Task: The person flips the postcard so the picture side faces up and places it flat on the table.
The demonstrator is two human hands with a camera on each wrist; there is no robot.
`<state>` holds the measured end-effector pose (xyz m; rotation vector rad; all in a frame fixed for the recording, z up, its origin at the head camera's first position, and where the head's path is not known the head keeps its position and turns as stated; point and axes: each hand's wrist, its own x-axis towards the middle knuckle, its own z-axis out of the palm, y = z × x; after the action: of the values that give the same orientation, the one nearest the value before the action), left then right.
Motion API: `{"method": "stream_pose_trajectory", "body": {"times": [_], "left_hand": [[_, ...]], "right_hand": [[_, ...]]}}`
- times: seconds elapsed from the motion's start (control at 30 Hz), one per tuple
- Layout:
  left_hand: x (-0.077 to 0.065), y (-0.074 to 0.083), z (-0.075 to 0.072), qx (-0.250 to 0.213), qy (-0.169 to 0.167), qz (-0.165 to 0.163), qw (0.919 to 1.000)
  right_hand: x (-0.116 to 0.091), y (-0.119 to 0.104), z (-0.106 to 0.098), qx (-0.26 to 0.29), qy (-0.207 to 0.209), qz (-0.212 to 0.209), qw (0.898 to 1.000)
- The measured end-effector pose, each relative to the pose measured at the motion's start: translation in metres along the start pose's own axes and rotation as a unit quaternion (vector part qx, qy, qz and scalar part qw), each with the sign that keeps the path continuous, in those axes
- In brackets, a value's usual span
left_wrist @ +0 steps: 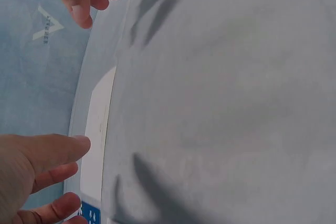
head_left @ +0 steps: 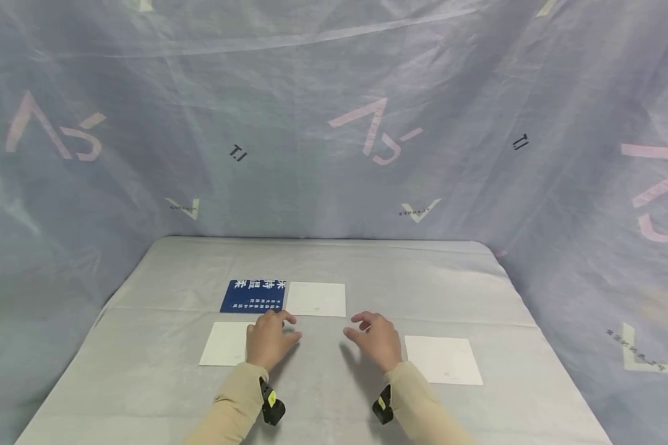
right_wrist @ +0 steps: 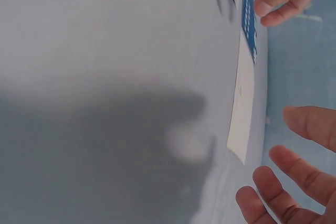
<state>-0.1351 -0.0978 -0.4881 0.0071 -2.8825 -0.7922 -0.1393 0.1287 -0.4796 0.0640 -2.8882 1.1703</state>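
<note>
Left hand and right hand hold nothing

A printed grey-blue curtain rises behind and around a table covered in pale grey. Four flat cards lie on it. The right white card lies just beyond the right hand, on its outer side. The left white card is partly hidden behind the left hand. Farther back, the far white card sits just beside the blue card, which carries white lettering.

Both hands hang over the table, apart from each other, thumbs turned inward, fingers loosely bent and gripping nothing. Each wrist wears a small black device.

The cards look light, thin and fairly stiff, probably smooth enough to slide on the cloth; their corners might crease under a hard pinch. Lying so flat, they offer little to grip, so the best hold is likely thumb and fingertip at an edge or corner, with the card drawn or tipped up first.
</note>
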Motion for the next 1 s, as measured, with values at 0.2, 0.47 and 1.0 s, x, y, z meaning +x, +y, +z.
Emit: {"method": "stream_pose_trajectory", "body": {"times": [0.2, 0.47, 1.0], "left_hand": [[-0.001, -0.010, -0.005, 0.007, -0.001, -0.013, 0.9999], [-0.002, -0.022, -0.015, 0.020, -0.001, -0.025, 0.9995], [-0.005, -0.046, -0.029, 0.044, 0.008, -0.046, 0.9980]], "right_hand": [[-0.001, -0.007, 0.010, 0.006, -0.008, -0.009, 1.000], [0.000, -0.018, 0.022, -0.001, -0.018, -0.021, 1.000], [-0.001, -0.035, 0.042, -0.002, -0.034, -0.044, 0.998]]}}
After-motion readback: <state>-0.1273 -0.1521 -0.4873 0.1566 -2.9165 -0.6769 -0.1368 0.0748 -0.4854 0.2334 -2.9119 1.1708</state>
